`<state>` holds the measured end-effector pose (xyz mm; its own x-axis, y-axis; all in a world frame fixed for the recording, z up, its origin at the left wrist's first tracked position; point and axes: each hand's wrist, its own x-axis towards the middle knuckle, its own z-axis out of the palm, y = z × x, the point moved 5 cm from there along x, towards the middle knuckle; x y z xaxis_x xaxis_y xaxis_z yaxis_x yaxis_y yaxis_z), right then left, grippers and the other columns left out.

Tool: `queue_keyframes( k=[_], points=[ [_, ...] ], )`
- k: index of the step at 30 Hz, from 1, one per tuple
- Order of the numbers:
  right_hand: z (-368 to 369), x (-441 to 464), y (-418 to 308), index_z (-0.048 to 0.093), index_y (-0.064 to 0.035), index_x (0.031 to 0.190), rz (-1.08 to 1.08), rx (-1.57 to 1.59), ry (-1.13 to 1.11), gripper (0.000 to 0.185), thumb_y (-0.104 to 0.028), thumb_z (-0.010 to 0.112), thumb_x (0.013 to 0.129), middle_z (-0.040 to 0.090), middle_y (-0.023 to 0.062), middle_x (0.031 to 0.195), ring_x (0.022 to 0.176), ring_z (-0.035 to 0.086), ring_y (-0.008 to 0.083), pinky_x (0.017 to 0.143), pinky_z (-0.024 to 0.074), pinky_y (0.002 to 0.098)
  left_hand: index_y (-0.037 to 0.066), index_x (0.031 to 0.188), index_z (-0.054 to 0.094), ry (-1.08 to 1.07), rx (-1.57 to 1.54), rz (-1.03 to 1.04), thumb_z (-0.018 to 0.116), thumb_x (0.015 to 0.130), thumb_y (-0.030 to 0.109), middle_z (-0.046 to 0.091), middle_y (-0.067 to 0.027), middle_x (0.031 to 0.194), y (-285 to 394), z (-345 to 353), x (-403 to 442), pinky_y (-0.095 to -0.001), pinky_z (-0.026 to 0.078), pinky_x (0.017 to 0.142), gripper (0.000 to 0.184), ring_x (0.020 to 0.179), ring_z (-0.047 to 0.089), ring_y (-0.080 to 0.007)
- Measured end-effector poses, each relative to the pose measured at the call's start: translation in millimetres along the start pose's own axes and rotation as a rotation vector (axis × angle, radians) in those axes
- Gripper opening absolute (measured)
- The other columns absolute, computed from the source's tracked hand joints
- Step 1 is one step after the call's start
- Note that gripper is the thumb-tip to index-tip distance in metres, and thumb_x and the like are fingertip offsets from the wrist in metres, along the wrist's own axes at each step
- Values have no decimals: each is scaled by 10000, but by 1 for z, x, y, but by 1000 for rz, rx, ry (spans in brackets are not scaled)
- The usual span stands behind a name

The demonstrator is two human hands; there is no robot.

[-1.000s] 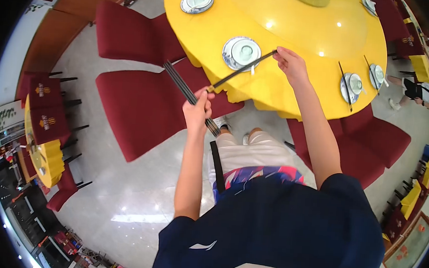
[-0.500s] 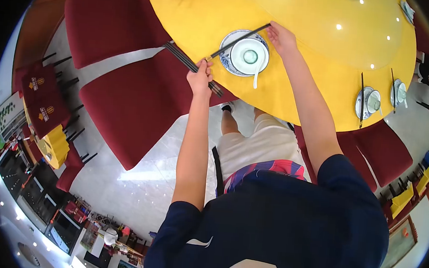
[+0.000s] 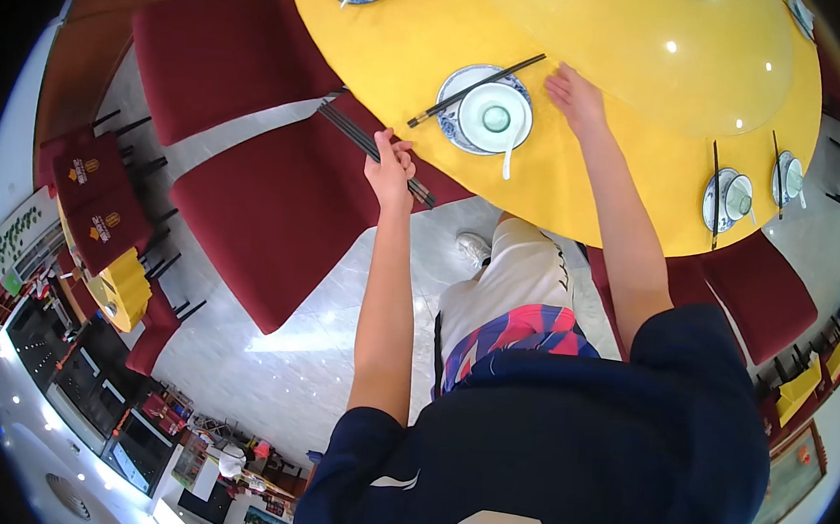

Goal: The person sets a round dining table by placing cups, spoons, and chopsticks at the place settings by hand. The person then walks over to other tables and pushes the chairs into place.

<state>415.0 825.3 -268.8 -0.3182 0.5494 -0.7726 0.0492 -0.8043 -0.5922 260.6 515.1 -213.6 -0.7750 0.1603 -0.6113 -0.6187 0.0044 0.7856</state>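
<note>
In the head view, a chopstick bundle (image 3: 356, 134) is gripped by the curled fingers of the left hand (image 3: 390, 170), near the edge of the table (image 3: 385, 65). A chopstick pair (image 3: 478, 90) is laid diagonally across the plate (image 3: 448, 131), beside the cup (image 3: 495, 118). The bowl (image 3: 469, 129) is seated on the plate, and the spoon (image 3: 508, 163) is extended past its rim. The right hand (image 3: 576, 99) is positioned just beside the pair's far end, its fingers extended close together.
</note>
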Motion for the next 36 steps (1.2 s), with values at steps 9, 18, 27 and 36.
queue_keyframes(
  k=[9, 18, 27, 36],
  points=[
    [80, -219, 52, 609, -26, 1134, -435, -564, -381, 313, -272, 560, 948, 649, 68, 897, 772, 621, 126, 681, 485, 256, -2, 1018, 570, -453, -11, -154, 343, 1042, 408, 623, -98, 667, 11, -108, -145, -233, 265, 363, 469, 386, 366, -74],
    [267, -417, 274, 688, 8, 984, -155, -789, -915, 215, -190, 625, 932, 670, 53, 792, 682, 646, 106, 603, 543, 238, -30, 978, 576, -543, 3, -155, 368, 1045, 350, 608, -122, 629, 49, -355, -255, -231, 269, 356, 439, 370, 366, -75],
    [365, -469, 333, 685, -13, 1027, -208, -724, -839, 189, -158, 630, 919, 681, 48, 851, 680, 633, 90, 591, 541, 221, -45, 933, 549, -605, 91, -109, 352, 1048, 328, 605, -147, 605, 111, -457, -220, -257, 339, 359, 437, 360, 422, -127],
    [494, -442, 385, 652, -19, 1107, -141, -380, -760, 236, -164, 639, 920, 691, 79, 975, 813, 662, 139, 727, 566, 283, -53, 954, 577, -686, 396, -129, 359, 1044, 340, 628, -154, 624, 230, -539, -96, -259, 400, 382, 459, 405, 513, -137]
  ],
)
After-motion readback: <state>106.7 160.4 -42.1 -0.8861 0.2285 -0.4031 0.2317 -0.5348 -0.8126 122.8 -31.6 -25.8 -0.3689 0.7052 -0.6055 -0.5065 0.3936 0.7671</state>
